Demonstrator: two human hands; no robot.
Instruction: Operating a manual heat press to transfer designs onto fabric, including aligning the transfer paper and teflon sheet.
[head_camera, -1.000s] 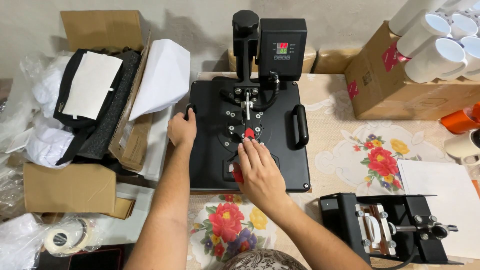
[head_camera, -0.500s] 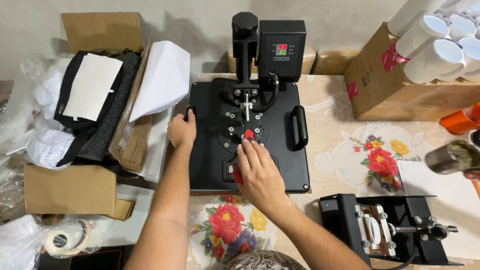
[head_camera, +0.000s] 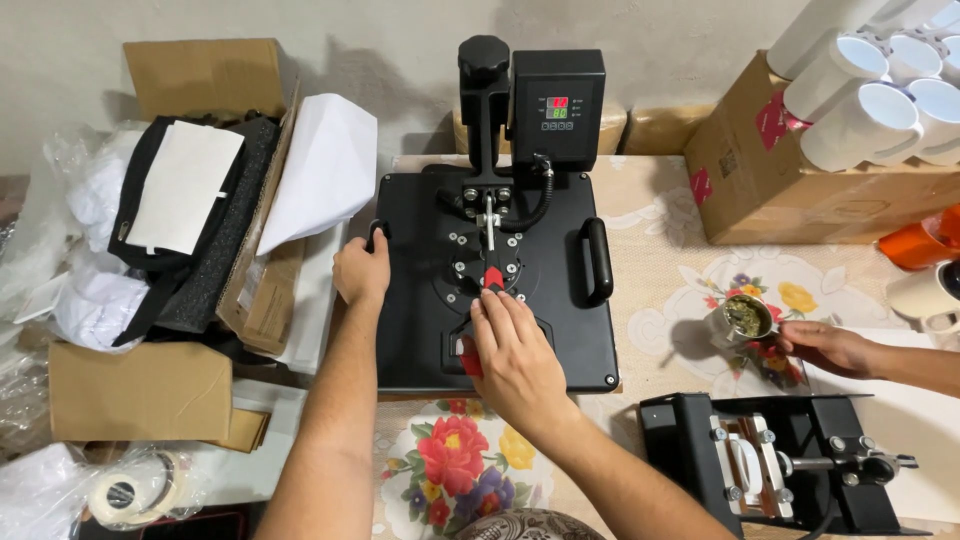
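A black flat heat press (head_camera: 520, 240) stands on the table, its top plate lying closed. My left hand (head_camera: 362, 272) grips the curved handle on the plate's left edge. My right hand (head_camera: 512, 352) rests on the middle of the plate, fingers around the red-tipped lever (head_camera: 492, 278). The control box (head_camera: 556, 108) with a lit display rises behind the plate. A second handle (head_camera: 596, 262) runs along the right edge, with nothing touching it.
Another person's hand (head_camera: 830, 348) at the right sets a printed mug (head_camera: 738, 322) on the flowered tablecloth (head_camera: 455, 470). A black mug-press attachment (head_camera: 775, 465) lies front right. Cardboard boxes (head_camera: 140, 390) with cloth and paper crowd the left; white mugs (head_camera: 860, 100) top a box at back right.
Another person's hand has come in from the right with a mug and now holds it low over the tablecloth. My two hands have stayed on the press.
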